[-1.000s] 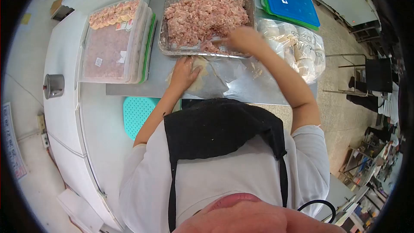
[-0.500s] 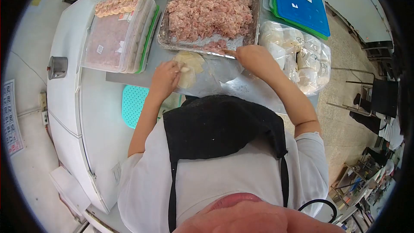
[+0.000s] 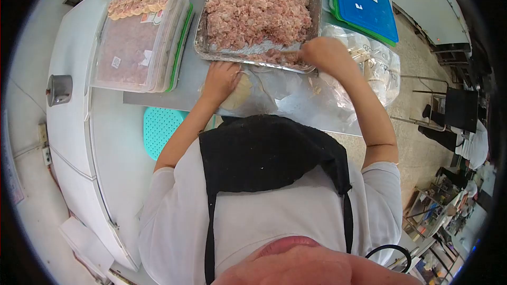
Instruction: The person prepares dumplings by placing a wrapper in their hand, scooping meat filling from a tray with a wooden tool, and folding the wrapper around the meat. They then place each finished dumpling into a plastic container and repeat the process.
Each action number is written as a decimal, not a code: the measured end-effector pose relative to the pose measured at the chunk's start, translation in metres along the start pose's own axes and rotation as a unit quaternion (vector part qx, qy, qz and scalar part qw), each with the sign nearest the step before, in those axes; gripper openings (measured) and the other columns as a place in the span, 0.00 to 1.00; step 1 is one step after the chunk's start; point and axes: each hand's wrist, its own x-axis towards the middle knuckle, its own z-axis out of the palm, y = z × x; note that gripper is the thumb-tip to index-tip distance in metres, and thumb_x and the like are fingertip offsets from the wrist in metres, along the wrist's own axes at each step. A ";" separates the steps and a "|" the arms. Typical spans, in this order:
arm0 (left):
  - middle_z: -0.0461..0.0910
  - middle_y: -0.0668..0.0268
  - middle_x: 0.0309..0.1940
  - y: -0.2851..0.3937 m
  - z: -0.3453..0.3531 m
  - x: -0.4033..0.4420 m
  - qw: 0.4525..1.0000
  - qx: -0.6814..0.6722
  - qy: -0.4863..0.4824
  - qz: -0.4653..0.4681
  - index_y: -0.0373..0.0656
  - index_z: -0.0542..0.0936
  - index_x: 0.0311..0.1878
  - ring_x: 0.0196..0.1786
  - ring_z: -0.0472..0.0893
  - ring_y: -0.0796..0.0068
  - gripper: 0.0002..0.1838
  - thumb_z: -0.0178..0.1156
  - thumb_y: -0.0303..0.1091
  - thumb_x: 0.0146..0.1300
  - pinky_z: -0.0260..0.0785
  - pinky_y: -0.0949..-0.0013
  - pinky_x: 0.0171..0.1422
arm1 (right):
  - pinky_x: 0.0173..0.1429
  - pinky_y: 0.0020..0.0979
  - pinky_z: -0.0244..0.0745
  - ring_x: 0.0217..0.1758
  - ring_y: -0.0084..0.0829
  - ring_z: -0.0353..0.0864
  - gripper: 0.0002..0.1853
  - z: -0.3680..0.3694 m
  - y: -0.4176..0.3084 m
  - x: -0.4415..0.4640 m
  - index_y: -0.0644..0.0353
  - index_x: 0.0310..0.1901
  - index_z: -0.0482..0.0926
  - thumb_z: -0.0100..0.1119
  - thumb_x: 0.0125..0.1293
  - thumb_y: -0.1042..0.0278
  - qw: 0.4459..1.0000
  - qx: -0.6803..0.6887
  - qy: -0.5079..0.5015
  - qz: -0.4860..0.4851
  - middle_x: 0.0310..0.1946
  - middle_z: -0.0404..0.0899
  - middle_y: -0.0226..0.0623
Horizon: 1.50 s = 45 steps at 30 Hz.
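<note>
Ground meat (image 3: 259, 16) is heaped in a metal tray (image 3: 203, 47), with a small portion near the tray's front edge. My right hand (image 3: 323, 53) is closed around a thin stick-like tool (image 3: 289, 51), whose far end is at that small portion. Just below the tray, my left hand (image 3: 224, 78) is over pale round wrappers (image 3: 238, 94) on the metal table (image 3: 296, 105). Its fingers point toward the tray; whether they pinch a wrapper cannot be made out.
Stacked clear containers (image 3: 127, 47) stand left of the tray. Blue and green lids (image 3: 364, 2) lie at the back right, above plastic-wrapped white rounds (image 3: 377, 68). A turquoise perforated stool (image 3: 161, 129) is below the table's left edge. A person (image 3: 470, 142) is at far right.
My left hand has moved from the left side of the wrappers up toward the tray. My right hand, with the tool, has moved from the tray's front edge to above its front right corner.
</note>
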 end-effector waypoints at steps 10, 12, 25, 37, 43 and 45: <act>0.77 0.60 0.43 -0.019 -0.009 -0.027 0.978 -0.156 0.001 0.140 0.42 0.80 0.36 0.47 0.75 0.54 0.08 0.65 0.32 0.53 0.67 0.56 0.52 | 0.33 0.45 0.77 0.30 0.45 0.83 0.11 -0.015 -0.009 -0.008 0.61 0.28 0.83 0.53 0.59 0.65 0.990 -0.024 -0.092 0.101 0.24 0.81 0.47; 0.79 0.60 0.38 -0.032 -0.014 -0.015 0.992 -0.105 -0.029 0.058 0.43 0.81 0.38 0.45 0.77 0.54 0.08 0.64 0.32 0.56 0.69 0.56 0.51 | 0.32 0.45 0.77 0.29 0.45 0.84 0.12 0.004 -0.027 -0.005 0.61 0.27 0.83 0.53 0.59 0.65 0.996 -0.002 -0.054 0.071 0.24 0.81 0.47; 0.80 0.63 0.39 -0.055 -0.071 0.005 0.742 -0.613 -0.024 -0.270 0.40 0.77 0.42 0.43 0.81 0.67 0.09 0.60 0.34 0.64 0.74 0.65 0.46 | 0.25 0.31 0.66 0.19 0.29 0.72 0.19 0.012 -0.065 0.037 0.63 0.29 0.82 0.54 0.68 0.55 0.889 0.453 -0.030 0.056 0.16 0.74 0.36; 0.72 0.54 0.57 0.006 -0.116 0.108 0.362 -0.898 0.132 -0.212 0.33 0.66 0.62 0.61 0.72 0.57 0.24 0.39 0.44 0.74 0.59 0.49 0.70 | 0.27 0.26 0.67 0.23 0.22 0.71 0.18 -0.011 -0.084 0.048 0.62 0.37 0.81 0.55 0.69 0.53 0.735 0.655 0.146 0.097 0.23 0.73 0.28; 0.67 0.49 0.63 -0.009 -0.089 0.110 0.375 -0.864 0.205 -0.266 0.32 0.64 0.65 0.66 0.65 0.50 0.37 0.36 0.59 0.70 0.53 0.48 0.73 | 0.39 0.44 0.76 0.36 0.50 0.80 0.13 -0.039 -0.070 0.014 0.59 0.48 0.79 0.53 0.67 0.63 0.977 0.158 0.134 0.054 0.34 0.78 0.49; 0.67 0.48 0.63 -0.009 -0.082 0.114 0.370 -0.865 0.197 -0.276 0.33 0.64 0.65 0.67 0.64 0.50 0.38 0.35 0.60 0.70 0.53 0.46 0.72 | 0.40 0.45 0.77 0.39 0.48 0.81 0.12 -0.040 -0.074 0.011 0.59 0.47 0.77 0.52 0.67 0.64 0.951 0.197 0.236 0.021 0.36 0.78 0.48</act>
